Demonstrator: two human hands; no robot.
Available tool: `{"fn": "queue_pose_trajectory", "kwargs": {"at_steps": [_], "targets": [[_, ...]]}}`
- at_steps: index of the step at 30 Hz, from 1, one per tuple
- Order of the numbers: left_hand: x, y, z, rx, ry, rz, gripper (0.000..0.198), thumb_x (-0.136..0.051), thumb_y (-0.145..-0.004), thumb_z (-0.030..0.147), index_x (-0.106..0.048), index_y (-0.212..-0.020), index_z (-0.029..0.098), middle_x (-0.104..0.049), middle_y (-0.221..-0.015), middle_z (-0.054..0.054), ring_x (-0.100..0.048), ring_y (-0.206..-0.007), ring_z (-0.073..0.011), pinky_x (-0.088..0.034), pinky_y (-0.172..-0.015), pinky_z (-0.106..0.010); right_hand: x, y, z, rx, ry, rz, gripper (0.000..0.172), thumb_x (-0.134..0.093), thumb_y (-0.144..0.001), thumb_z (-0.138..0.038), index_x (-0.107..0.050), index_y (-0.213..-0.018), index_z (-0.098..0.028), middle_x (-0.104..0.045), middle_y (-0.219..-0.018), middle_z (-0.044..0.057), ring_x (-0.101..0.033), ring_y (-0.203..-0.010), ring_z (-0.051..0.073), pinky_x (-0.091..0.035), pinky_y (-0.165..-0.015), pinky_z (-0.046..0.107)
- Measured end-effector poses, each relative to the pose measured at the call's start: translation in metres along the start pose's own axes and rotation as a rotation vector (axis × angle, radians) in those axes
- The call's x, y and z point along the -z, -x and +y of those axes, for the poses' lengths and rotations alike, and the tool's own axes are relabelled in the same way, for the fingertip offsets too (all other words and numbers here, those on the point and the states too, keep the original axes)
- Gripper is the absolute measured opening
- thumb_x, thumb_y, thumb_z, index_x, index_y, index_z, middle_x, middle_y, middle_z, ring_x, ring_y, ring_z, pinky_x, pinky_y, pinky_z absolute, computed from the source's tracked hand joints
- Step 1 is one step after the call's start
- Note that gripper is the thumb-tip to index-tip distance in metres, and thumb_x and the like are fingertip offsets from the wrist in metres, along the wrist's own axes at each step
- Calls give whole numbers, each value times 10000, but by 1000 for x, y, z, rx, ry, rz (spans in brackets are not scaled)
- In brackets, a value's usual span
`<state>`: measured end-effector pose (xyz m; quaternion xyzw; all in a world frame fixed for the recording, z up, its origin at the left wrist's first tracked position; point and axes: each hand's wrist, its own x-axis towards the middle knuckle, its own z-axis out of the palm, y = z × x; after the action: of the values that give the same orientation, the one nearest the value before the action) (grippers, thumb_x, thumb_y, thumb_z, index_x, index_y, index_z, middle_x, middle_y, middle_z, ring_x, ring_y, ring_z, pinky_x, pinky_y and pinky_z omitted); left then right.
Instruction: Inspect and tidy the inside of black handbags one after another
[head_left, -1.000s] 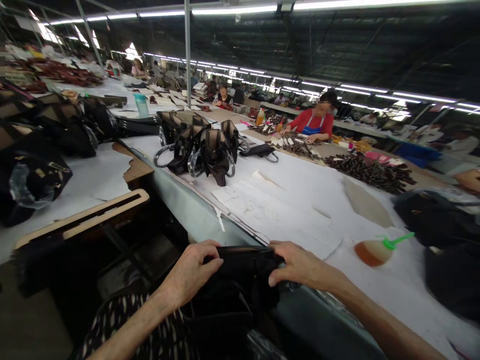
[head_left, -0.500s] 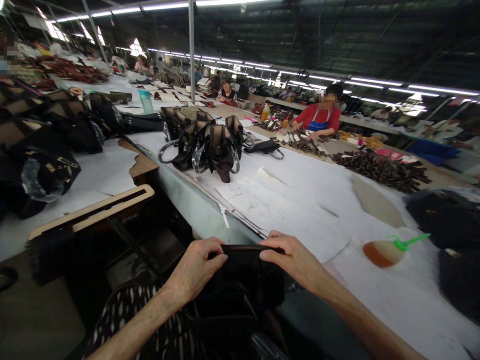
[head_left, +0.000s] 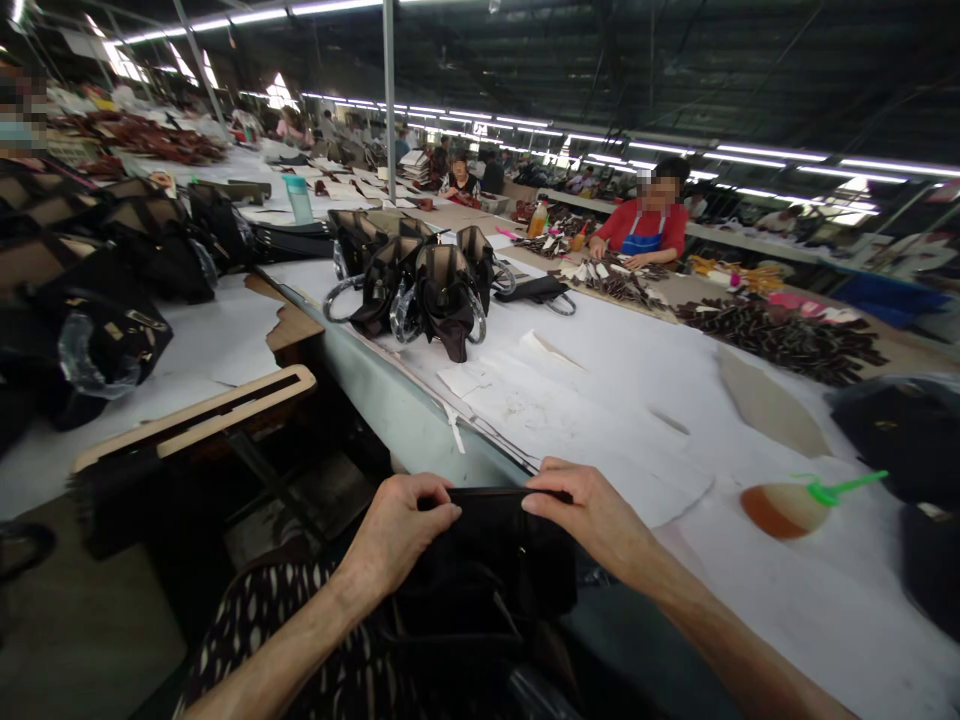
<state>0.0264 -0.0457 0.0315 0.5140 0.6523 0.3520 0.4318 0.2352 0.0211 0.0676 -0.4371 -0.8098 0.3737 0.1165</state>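
A black handbag [head_left: 487,560] rests at my lap, just in front of the table's edge. Its upper rim is pinched between thumb and fingers of my left hand [head_left: 405,520] on one side. My right hand [head_left: 581,505] pinches the same rim farther right, with a short straight stretch of edge showing between the two. The lower part of the bag is dark and hard to make out. A plastic-wrapped piece, perhaps a handle, shows faintly near the bottom of the view.
Several black handbags with wrapped handles [head_left: 442,290] stand on the white-covered table [head_left: 600,420]. More bags [head_left: 112,330] are at left, near a wooden slotted frame [head_left: 202,415]. A green-tipped glue bottle [head_left: 787,508] lies at right. A co-worker in red [head_left: 645,225] sits across.
The whole view has shifted slightly, so the surroundings appear a little farther right. Both hands keep their pinch on the bag's rim, nearly in the same place.
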Motion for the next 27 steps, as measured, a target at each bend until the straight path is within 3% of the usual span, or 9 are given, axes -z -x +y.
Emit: {"fn": "queue_pose_trajectory", "kwargs": {"at_steps": [5, 11, 18, 23, 27], "targets": [[-1, 0, 0, 10, 50, 24, 180, -554, -673, 283, -542, -546, 156, -652, -805, -4, -575, -776, -181, -405, -700, -244, -1, -1, 3, 7, 12, 25, 274, -511, -831, -279, -541, -580, -172, -456, -679, -28, -468, -621, 118, -330, -573, 243], [0, 2, -5, 6, 151, -31, 161, -511, -712, 280, -535, -611, 157, -635, -800, 7, -545, -680, -137, -391, -599, -222, -1, -3, 7, 2, 10, 9, 287, -510, -827, -287, -514, -564, -173, -439, -667, -32, -462, -615, 117, -323, -572, 239], [8, 3, -13, -7, 196, -33, 66, -507, -644, 150, -444, -651, 170, -595, -780, 6, -519, -671, -117, -376, -577, -208, 4, -2, 6, 8, 13, -19, 272, -502, -829, -301, -536, -589, -178, -451, -662, -23, -474, -626, 131, -336, -593, 249], [16, 12, -17, 21, 124, -88, 386, -483, -562, 64, -440, -921, 197, -565, -768, 28, -517, -684, -121, -357, -542, -195, 6, -2, 15, -12, 53, -12, 270, -502, -833, -348, -578, -629, -189, -496, -683, -8, -498, -666, 153, -349, -632, 256], [22, 9, -29, 54, 207, -144, 410, -458, -556, 51, -457, -947, 175, -588, -814, 6, -536, -722, -134, -375, -561, -200, 10, 2, 16, -26, 79, -23, 290, -471, -848, -395, -608, -687, -197, -529, -708, -1, -518, -691, 164, -365, -650, 255]]}}
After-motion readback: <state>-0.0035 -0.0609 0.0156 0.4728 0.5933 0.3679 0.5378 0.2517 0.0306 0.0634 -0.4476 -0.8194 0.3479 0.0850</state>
